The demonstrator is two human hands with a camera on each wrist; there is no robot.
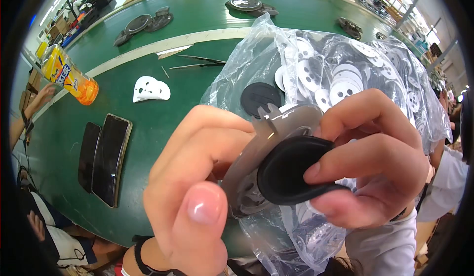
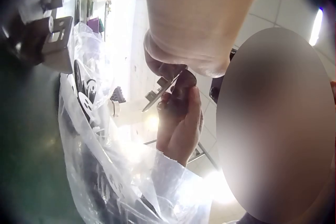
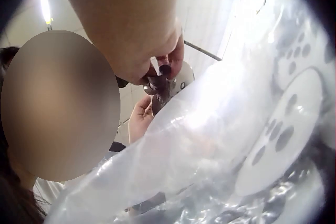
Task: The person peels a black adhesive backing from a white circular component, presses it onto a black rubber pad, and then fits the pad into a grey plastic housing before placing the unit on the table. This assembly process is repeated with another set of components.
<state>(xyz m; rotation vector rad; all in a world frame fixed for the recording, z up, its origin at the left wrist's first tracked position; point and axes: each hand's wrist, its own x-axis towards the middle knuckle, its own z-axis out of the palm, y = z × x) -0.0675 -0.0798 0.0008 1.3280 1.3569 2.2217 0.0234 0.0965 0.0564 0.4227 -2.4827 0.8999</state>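
My left hand point(image 1: 192, 172) grips a grey translucent plastic disc-like part point(image 1: 291, 120) with raised tabs on its edge. A soft black round pad point(image 1: 291, 172) lies against the face of that part, its lower right edge bent outward. Fingers and thumb of my right hand point(image 1: 380, 162) pinch the pad at this edge. Both hands are raised in front of the plastic bag point(image 1: 232, 78). From the left wrist, the right hand point(image 2: 181, 134) shows beyond the held part. The right wrist view has the left hand point(image 3: 140, 119) below it.
White discs with holes point(image 1: 345, 86) fill the clear bag, along with a black disc point(image 1: 260, 98). A bent white piece point(image 1: 150, 89), two phones point(image 1: 111, 157) and an orange drink bottle point(image 1: 69, 73) are on the green table. Dark round assemblies point(image 1: 143, 25) sit on the green strip behind.
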